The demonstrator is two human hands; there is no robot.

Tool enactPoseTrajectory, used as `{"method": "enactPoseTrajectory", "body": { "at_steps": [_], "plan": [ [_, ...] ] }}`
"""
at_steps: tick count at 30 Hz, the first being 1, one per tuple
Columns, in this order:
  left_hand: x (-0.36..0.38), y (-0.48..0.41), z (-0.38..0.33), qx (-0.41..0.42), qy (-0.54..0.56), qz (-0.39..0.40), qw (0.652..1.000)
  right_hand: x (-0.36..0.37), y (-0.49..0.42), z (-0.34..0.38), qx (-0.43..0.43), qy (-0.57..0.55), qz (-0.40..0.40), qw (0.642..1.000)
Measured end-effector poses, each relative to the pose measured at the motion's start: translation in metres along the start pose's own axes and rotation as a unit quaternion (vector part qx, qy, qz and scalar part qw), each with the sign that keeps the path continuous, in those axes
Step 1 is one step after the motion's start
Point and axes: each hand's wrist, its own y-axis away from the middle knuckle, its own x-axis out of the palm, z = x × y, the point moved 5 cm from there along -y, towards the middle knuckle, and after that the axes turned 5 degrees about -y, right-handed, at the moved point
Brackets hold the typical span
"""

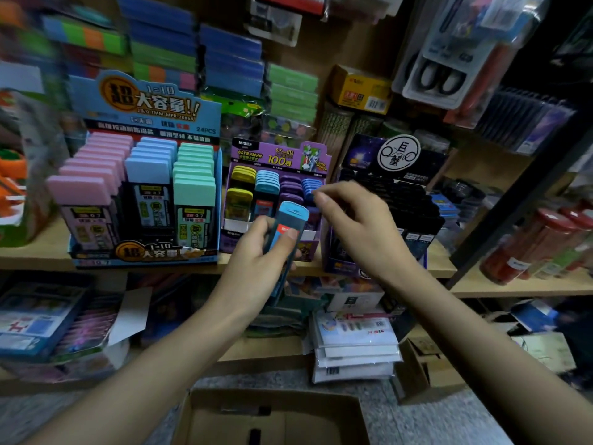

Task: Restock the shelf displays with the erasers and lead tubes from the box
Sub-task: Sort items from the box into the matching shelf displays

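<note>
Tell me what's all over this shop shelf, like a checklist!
Surface: light wooden shelf carrying the display boxes.
Job's things: blue-capped lead tube in the left hand; purple cardboard display box with yellow, blue and purple tubes; tall blue cardboard display box with pink, blue and green tubes; brown cardboard box on the floor.
Clutter: black display box; stacked white packets on the lower shelf.
Grippers: left hand grips the lead tube; right hand hovers by the purple box, fingers curled, contents hidden.
Cables: nothing seen.
Surroundings: hanging scissors pack; red-lidded jars.
</note>
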Motion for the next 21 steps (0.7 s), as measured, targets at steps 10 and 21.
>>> {"method": "enactPoseTrajectory", "body": {
  "at_steps": [10, 21],
  "plan": [
    [-0.014, -0.005, 0.006, 0.078, -0.381, -0.075, 0.918, -0.007, -0.026, 0.004, 0.032, -0.12, -0.038, 0.992],
    [-0.034, -0.003, 0.029, 0.087, -0.538, 0.011, 0.838, 0.029, -0.068, 0.019, -0.055, -0.008, 0.013, 0.998]
  ]
}}
